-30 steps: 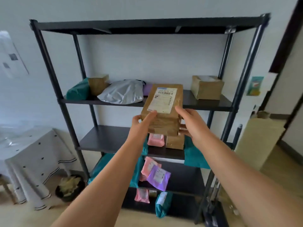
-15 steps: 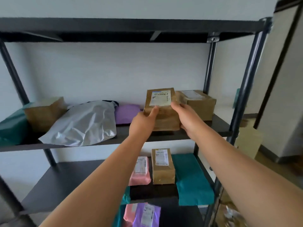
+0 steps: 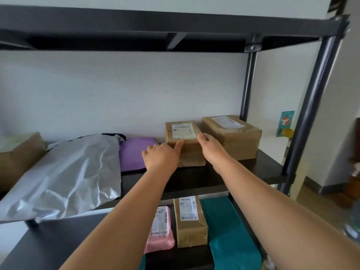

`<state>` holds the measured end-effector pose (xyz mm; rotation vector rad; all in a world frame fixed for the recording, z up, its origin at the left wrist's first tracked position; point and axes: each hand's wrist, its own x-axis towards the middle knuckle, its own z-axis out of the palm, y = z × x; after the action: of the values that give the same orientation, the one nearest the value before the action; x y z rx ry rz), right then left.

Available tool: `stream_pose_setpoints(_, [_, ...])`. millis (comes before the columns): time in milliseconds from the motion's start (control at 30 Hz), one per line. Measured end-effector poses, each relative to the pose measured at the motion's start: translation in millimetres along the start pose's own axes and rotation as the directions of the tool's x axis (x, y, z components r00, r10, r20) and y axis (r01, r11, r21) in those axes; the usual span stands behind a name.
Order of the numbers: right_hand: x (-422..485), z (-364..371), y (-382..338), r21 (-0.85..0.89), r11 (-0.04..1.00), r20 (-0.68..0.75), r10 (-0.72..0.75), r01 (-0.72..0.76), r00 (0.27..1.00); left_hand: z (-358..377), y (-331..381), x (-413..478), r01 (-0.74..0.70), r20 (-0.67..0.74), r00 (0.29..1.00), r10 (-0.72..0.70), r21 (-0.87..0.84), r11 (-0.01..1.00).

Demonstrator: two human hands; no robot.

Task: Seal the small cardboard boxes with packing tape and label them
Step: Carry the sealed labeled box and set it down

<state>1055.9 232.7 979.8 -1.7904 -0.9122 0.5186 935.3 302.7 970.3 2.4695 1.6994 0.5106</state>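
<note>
Labelled cardboard box point(image 3: 188, 155) on black shelf point(image 3: 224, 178). Right hand point(image 3: 211, 147): straight fingers flat against its right edge. Left hand point(image 3: 161, 157): thumb touching the front edge, fingers curled, grip cannot be told.

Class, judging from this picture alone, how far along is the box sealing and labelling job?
Done: the labelled box looks taped and sits on the shelf beside a larger box. In hand: the left hand and right hand touch it, apparently positioning it. Left: no unsealed boxes or tape roll in view; cannot tell.
</note>
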Motion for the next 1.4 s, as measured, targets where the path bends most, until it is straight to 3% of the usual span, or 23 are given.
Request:
stream_pose_setpoints(133, [11.8, -1.2, -4.5, -0.104, 0.994, -0.02, -0.031, 0.029, 0.999, 2.2, 6.6, 8.1, 0.05, 0.015, 0.999, -0.05, -0.017, 0.999])
stream_pose_setpoints(267, [9.5, 0.1, -8.1, -0.222, 0.968, -0.106, -0.141, 0.115, 0.984, -0.1, 7.5, 6.4, 0.089, 0.014, 0.996, -0.088, -0.181, 0.979])
stream_pose_setpoints(400, [-5.0, 3.0, -1.4, -0.281, 0.922, -0.218, -0.333, 0.268, 0.917, -0.4, -2.5, -8.0, -0.029, -0.176, 0.984, -0.036, -0.351, 0.936])
stream_pose_setpoints(567, [-46.3, 18.5, 12.2, -0.372, 0.815, -0.283, -0.555, 0.444, 0.783, 2.7, -28.1, -49.8, -0.165, -0.349, 0.936, 0.053, -0.3, 0.94])
stream_pose_setpoints(733, [-92.5, 48.8, 14.1, -0.229, 0.805, -0.144, -0.584, 0.547, 0.799, 2.2, -68.2, -129.3, -0.117, -0.465, 0.886, -0.003, -0.229, 0.966])
stream_pose_setpoints(833, [-143.0, 77.7, 40.0, -0.145, 0.789, 0.016, -0.601, 0.597, 0.799, 20.3, -103.9, -206.4, 0.075, -0.415, 0.895, -0.161, -0.217, 0.973])
stream_pose_setpoints(967, [-219.5, 104.8, 85.0, -0.074, 0.812, 0.28, -0.54, 0.579, 0.794, 50.7, -143.1, -312.5, 0.374, -0.236, 0.877, -0.419, -0.215, 0.902])
stream_pose_setpoints(1100, [-297.7, 127.0, 123.1, -0.06, 0.821, 0.522, -0.458, 0.567, 0.719, 74.1, -169.9, -422.1, 0.607, -0.094, 0.772, -0.629, -0.186, 0.773])
stream_pose_setpoints(1300, [-443.3, 168.6, 151.8, 0.017, 0.794, 0.785, -0.387, 0.607, 0.484, 79.8, -223.9, -592.2, 0.85, 0.012, 0.509, -0.861, -0.165, 0.5])
stream_pose_setpoints(1400, [-520.3, 189.2, 168.3, 0.032, 0.771, 0.87, -0.335, 0.636, 0.362, 85.1, -251.2, -682.0, 0.93, 0.065, 0.344, -0.937, -0.157, 0.331])
